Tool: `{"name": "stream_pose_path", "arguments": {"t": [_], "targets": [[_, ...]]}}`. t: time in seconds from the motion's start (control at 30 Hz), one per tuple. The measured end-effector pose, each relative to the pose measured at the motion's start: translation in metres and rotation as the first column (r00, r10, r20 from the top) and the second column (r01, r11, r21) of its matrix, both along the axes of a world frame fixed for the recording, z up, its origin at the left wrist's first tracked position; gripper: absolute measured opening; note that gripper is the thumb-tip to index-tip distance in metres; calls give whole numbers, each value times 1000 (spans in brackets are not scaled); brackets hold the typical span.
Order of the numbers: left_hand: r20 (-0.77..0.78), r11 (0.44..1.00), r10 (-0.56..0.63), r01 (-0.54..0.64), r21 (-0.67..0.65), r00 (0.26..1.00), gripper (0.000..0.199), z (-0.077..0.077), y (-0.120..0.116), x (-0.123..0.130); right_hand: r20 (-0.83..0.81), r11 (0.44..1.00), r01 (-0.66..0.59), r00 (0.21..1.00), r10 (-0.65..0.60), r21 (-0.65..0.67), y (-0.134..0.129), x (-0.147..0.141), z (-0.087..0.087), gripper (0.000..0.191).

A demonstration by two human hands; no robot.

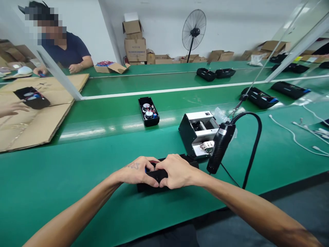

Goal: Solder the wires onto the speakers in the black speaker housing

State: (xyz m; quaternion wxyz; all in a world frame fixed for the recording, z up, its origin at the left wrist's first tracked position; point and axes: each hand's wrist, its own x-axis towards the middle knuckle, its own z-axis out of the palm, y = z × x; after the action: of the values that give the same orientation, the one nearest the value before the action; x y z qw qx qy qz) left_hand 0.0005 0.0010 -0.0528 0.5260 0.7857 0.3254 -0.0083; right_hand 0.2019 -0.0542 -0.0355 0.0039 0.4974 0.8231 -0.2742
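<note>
A black speaker housing [146,187] lies on the green bench, mostly covered by both hands. My left hand [138,170] grips its left part, with the thumb on the near wall and the fingers reaching over the open inside. My right hand [176,171] is closed on the same housing, its thumb and fingers beside those of my left hand. A bit of red wire and something blue show between the hands. What the fingertips touch inside is hidden. Right behind the housing stands a silver and black machine [203,130].
A black electric screwdriver [221,147] hangs at the right with its cable. An open housing with two speakers [149,112] lies further back. Cardboard [46,120] covers the left, where a person's hand [12,108] reaches in. More housings [259,97] and white cables [295,137] lie right.
</note>
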Motion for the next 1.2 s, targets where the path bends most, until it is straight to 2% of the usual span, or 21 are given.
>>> {"name": "stream_pose_path", "arguments": {"t": [0.17,0.3,0.37,0.4,0.43,0.47,0.5,0.53,0.57,0.6,0.63,0.67,0.77,0.8,0.9,0.93,1.03,1.07,1.1,1.2], "targets": [[18,1000,-5,5,2,1000,23,-1,3,-1,-3,997,-11,1000,12,80,-2,-2,-6,35],[1,990,-14,14,141,1000,19,-7,-9,-8,-18,972,-70,997,76,223,-17,-3,-10,30],[-26,957,-16,22,290,1000,15,-21,-24,-15,-178,931,-73,973,145,358,-31,3,-12,30],[-25,922,-26,34,387,999,14,-31,-33,-19,-301,904,-25,939,168,427,-38,9,-13,31],[-10,872,-56,54,487,998,14,-42,-42,-23,-430,870,79,889,160,486,-45,18,-14,32],[24,806,-91,59,589,996,12,-53,-52,-26,-558,816,240,822,117,525,-51,29,-15,33],[74,734,-115,34,678,991,10,-63,-61,-28,-668,729,436,743,39,528,-56,42,-18,32],[120,666,-140,4,746,983,9,-72,-70,-29,-747,578,637,661,-68,510,-59,56,-22,30],[161,608,-157,-33,793,974,10,-78,-78,-29,-819,354,807,550,-163,472,-61,71,-27,25],[191,564,-166,-65,823,967,14,-82,-84,-28,-855,177,888,458,-243,425,-61,86,-33,24],[209,536,-172,-86,840,963,17,-84,-88,-27,-861,95,918,394,-323,384,-62,98,-40,29],[220,520,-173,-100,848,960,20,-84,-91,-25,-848,91,938,343,-404,336,-62,108,-47,34],[243,502,-175,-126,855,954,23,-77,-92,-21,-763,300,942,302,-571,148,-64,120,-66,38],[247,500,-177,-129,856,953,23,-76,-92,-21,-762,332,938,287,-581,100,-65,119,-70,38],[230,492,-192,-109,864,954,24,-76,-89,-23,-842,304,952,198,-501,43,-72,105,-77,40],[229,487,-197,-107,867,953,25,-78,-89,-24,-868,327,945,175,-464,16,-73,100,-78,38],[233,465,-205,-115,878,951,29,-86,-87,-26,-903,482,869,111,-416,-115,-72,92,-74,28],[236,457,-203,-121,881,950,28,-88,-86,-26,-909,497,855,81,-408,-147,-70,93,-69,27],[236,453,-201,-123,883,951,27,-89,-85,-26,-920,490,857,50,-389,-161,-67,95,-64,27],[244,467,-183,-134,874,952,25,-89,-84,-24,-973,434,892,-22,-230,-123,-57,106,-39,32]]}}
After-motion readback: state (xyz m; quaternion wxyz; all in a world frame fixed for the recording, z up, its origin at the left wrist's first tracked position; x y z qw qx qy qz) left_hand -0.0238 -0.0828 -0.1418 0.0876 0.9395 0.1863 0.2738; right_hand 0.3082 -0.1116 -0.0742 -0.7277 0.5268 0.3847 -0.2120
